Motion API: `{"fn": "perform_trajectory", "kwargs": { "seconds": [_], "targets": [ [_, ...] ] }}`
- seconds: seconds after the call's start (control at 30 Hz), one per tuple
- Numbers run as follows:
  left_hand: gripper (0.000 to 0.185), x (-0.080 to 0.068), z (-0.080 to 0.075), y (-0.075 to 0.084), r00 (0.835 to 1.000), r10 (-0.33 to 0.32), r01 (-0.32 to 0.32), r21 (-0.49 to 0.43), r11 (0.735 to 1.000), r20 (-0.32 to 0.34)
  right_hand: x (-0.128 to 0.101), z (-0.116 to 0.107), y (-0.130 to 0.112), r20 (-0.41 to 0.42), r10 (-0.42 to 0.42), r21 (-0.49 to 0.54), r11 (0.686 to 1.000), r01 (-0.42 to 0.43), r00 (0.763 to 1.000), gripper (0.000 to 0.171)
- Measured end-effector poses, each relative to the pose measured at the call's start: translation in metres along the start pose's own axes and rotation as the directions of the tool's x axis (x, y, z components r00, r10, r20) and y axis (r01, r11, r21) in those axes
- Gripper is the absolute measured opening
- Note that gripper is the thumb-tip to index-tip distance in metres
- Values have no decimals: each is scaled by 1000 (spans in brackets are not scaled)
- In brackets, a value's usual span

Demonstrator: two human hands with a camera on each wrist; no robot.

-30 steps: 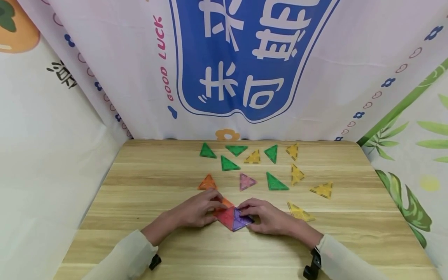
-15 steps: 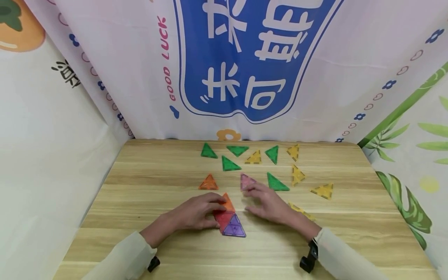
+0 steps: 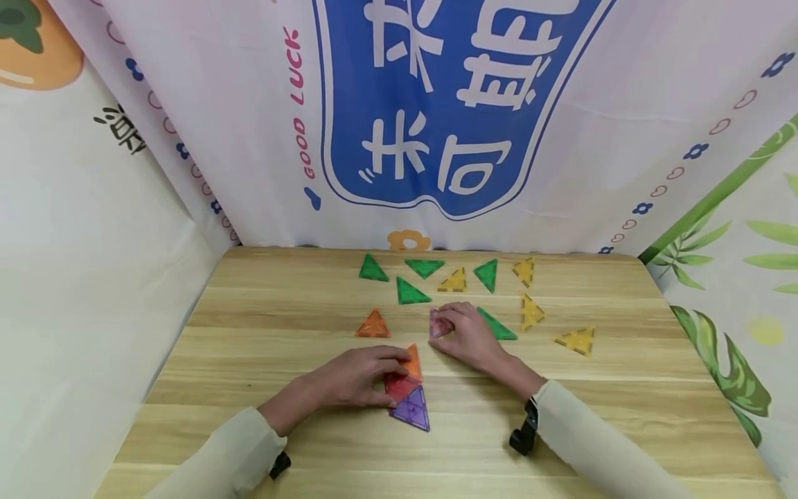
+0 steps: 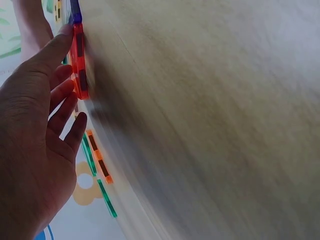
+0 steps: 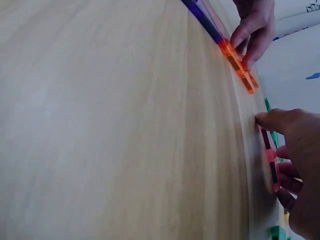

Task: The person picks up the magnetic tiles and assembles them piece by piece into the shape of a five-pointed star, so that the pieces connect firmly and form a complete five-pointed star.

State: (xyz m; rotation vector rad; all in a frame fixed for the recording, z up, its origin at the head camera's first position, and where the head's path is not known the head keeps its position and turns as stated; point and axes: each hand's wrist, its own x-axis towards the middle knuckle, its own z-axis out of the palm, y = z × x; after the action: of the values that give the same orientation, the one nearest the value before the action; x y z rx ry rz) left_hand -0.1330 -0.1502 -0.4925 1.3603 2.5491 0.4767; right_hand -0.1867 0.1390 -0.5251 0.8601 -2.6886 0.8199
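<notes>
Pink triangle tile (image 3: pixel 439 324) near table centre, pinched by curled fingers of right hand (image 3: pixel 466 337), just beside a green triangle (image 3: pixel 497 324). Joined orange (image 3: pixel 413 362), red (image 3: pixel 399 385) and purple tiles (image 3: pixel 413 410) flat on wooden table (image 3: pixel 249 333) nearer the front edge, pressed by straightish fingers of left hand (image 3: pixel 355 378). Loose orange triangle (image 3: pixel 373 324), green and yellow triangles (image 3: pixel 576 339) scattered behind, well apart.

Light is bright, soft and even in the head view, with only faint shadows under the hands; the backdrop bows at the edges — wide-lens distortion. Both wrist views are blurred — the tabletop (image 4: pixel 210 125) smears, its grain lost, and looks dimmer.
</notes>
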Motion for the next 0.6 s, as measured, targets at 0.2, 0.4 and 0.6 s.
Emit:
{"fn": "perform_trajectory", "kwargs": {
  "seconds": [0.2,0.4,0.6],
  "targets": [
    [55,1,3,-2,1000,10,-10,-2,1000,-15,-1,1,-1,15,4,30,1000,-4,1000,45],
    [60,-1,3,-2,999,6,-6,13,1000,-32,-14,-3,-8,67,-40,92,995,34,997,48],
    [59,-2,3,-2,999,-4,4,5,1000,-35,-26,-5,-18,94,-51,127,991,39,994,48]
  ]
}}
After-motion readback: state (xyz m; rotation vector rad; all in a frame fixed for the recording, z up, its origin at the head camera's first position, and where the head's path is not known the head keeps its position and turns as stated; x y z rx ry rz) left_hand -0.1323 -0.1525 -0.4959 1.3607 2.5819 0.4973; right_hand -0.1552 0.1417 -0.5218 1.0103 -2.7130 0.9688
